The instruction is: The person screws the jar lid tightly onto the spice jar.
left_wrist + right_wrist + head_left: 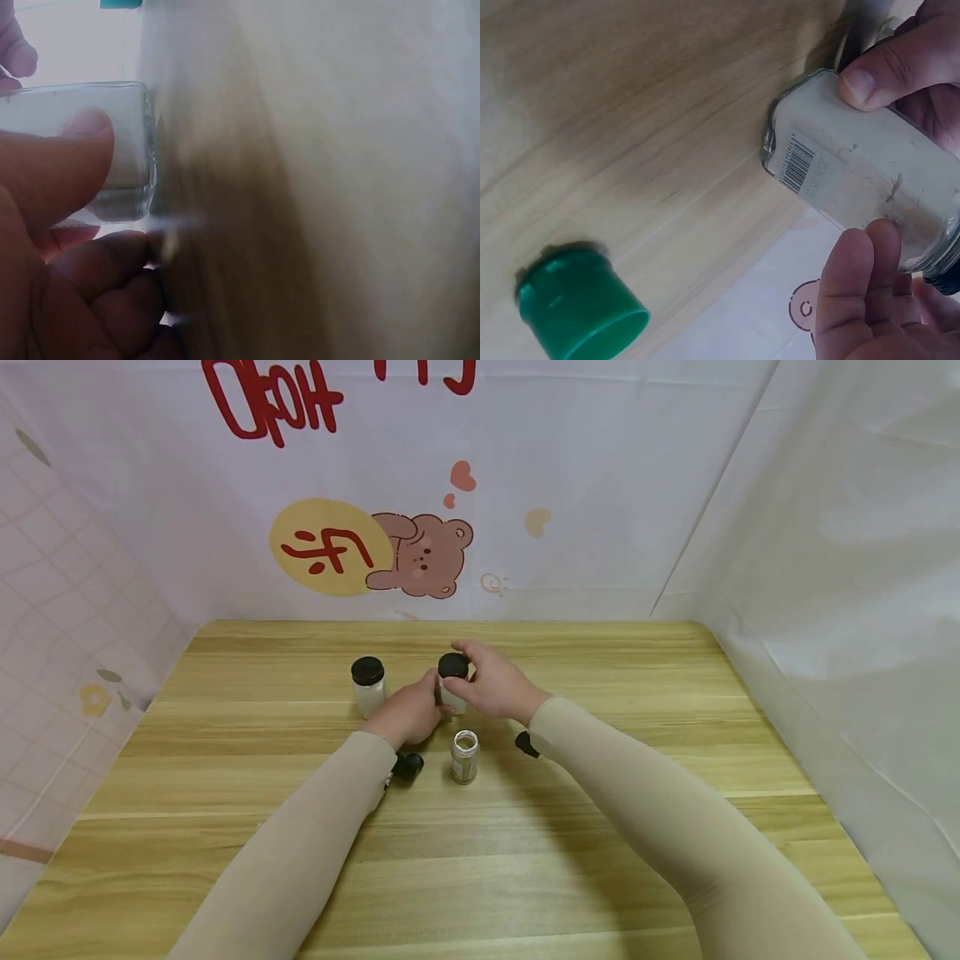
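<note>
Between both hands is a square glass jar [855, 161] of white powder, with a black lid [453, 665] and a barcode label [802, 165]. My left hand [411, 713] grips its lower body, thumb lying along the glass in the left wrist view. At the lid, my right hand [501, 685] has its thumb in front and a finger behind, while other fingers rise beside the neck in the right wrist view. In front of the hands stands a small lidless glass jar [465, 758]. Left of them is another black-lidded jar [370, 687] with white contents.
A green cylindrical thing [581, 304] stands on the wooden table [555, 860] in the right wrist view. Dark rounded things show beside the left cuff [408, 766] and the right sleeve [527, 743]. A printed cloth [585, 485] hangs behind the table.
</note>
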{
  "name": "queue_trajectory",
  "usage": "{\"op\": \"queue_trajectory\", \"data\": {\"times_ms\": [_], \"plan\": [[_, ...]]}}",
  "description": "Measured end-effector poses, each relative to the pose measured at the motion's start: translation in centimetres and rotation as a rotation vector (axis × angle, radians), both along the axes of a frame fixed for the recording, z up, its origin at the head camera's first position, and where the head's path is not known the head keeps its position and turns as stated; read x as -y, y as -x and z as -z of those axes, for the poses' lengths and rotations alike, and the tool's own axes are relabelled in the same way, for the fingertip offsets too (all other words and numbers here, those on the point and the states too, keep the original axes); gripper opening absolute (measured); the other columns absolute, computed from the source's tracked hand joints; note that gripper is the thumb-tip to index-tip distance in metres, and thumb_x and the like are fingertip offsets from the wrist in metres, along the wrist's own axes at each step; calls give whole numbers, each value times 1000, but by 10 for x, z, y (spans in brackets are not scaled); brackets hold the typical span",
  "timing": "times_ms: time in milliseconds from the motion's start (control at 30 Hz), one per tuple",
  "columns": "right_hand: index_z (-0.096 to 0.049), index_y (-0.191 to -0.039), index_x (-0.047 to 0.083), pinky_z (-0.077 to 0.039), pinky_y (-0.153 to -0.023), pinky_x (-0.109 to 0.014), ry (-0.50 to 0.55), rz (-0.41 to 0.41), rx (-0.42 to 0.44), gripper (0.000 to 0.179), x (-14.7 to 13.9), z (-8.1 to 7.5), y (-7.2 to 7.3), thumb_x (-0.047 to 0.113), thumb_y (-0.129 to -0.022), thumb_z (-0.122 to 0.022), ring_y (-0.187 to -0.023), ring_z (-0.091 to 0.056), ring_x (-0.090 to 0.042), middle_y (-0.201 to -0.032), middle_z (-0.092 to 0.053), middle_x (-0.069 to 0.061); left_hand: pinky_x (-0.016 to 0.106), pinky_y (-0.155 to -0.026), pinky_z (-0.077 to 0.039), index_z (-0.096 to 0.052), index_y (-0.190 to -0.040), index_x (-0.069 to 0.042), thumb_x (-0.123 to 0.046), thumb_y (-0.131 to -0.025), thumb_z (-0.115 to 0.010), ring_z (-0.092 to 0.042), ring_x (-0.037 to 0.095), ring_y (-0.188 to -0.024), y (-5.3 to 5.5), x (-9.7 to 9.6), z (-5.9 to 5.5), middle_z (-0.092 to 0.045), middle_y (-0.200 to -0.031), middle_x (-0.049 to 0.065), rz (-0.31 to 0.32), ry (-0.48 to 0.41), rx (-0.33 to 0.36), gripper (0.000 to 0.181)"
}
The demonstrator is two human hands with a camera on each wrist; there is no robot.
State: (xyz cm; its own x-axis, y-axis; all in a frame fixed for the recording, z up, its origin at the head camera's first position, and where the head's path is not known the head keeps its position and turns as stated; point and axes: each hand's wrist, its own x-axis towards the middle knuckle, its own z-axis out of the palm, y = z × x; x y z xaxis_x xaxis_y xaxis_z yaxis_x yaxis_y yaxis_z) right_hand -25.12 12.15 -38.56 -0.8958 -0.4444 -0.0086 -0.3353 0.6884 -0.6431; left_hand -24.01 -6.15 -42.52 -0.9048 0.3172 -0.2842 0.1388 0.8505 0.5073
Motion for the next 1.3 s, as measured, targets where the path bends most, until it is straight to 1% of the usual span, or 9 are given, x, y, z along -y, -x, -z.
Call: {"op": "queue_trajectory", "data": {"times_ms": [133,433,767,867,967,1067,1133,1200,1300], "plan": [[-48,-153,2,-56,-93,-36,6,-20,0,56,0,1,0,27,-106,-62,-101,-65,-23,-150,-57,-16,47,-98,-51,-35,-152,-17,-37,-110,-56,-64,29,-116,0,1,0,-62,-143,15,-6,-10,8,51],[-52,-150,4,-54,-79,-29,3,17,-1,53,2,3,-2,29,-106,-64,-87,-64,-18,-139,-62,-12,55,-110,-49,-35,-154,-18,-38,-109,-58,-60,35,-135,1,1,1,-59,-149,16,-14,-19,11,54],[-54,-142,4,-51,-68,-27,7,58,11,51,3,8,-2,36,-104,-66,-79,-62,-17,-122,-66,-9,55,-107,-50,-41,-147,-20,-39,-108,-59,-63,34,-129,1,1,2,-64,-141,13,-18,-19,2,47],[-51,-146,3,-51,-67,-28,6,62,15,56,2,8,-2,37,-104,-67,-79,-63,-18,-119,-67,-11,53,-104,-51,-43,-141,-20,-40,-108,-59,-64,33,-125,1,1,2,-65,-135,12,-18,-14,2,42],[-43,-154,5,-53,-70,-29,9,49,17,65,1,8,-2,36,-103,-68,-82,-66,-18,-123,-67,-12,53,-104,-51,-44,-140,-19,-40,-108,-59,-64,33,-125,1,0,2,-66,-135,12,-20,-12,9,41],[-37,-160,6,-55,-76,-29,19,20,7,70,0,8,-2,32,-103,-67,-87,-67,-17,-134,-65,-13,54,-108,-50,-41,-147,-19,-40,-108,-59,-62,35,-132,1,0,2,-63,-143,13,-21,-12,14,48],[-39,-160,5,-55,-80,-29,28,-2,-5,66,-1,8,-1,28,-103,-65,-88,-66,-18,-143,-61,-13,55,-112,-48,-37,-153,-19,-39,-108,-58,-58,36,-138,1,0,2,-60,-149,14,-21,-14,16,53],[-44,-157,4,-55,-80,-29,37,-18,-14,60,-1,9,-1,25,-104,-63,-87,-64,-18,-146,-59,-13,56,-114,-46,-35,-155,-19,-39,-109,-58,-56,36,-140,1,0,2,-57,-153,15,-20,-15,16,56],[-50,-152,4,-53,-77,-29,45,-18,-17,53,-1,9,-2,25,-105,-62,-84,-62,-18,-141,-61,-12,56,-113,-46,-35,-155,-19,-38,-109,-58,-56,35,-140,1,0,2,-57,-153,15,-19,-18,17,55]]}}
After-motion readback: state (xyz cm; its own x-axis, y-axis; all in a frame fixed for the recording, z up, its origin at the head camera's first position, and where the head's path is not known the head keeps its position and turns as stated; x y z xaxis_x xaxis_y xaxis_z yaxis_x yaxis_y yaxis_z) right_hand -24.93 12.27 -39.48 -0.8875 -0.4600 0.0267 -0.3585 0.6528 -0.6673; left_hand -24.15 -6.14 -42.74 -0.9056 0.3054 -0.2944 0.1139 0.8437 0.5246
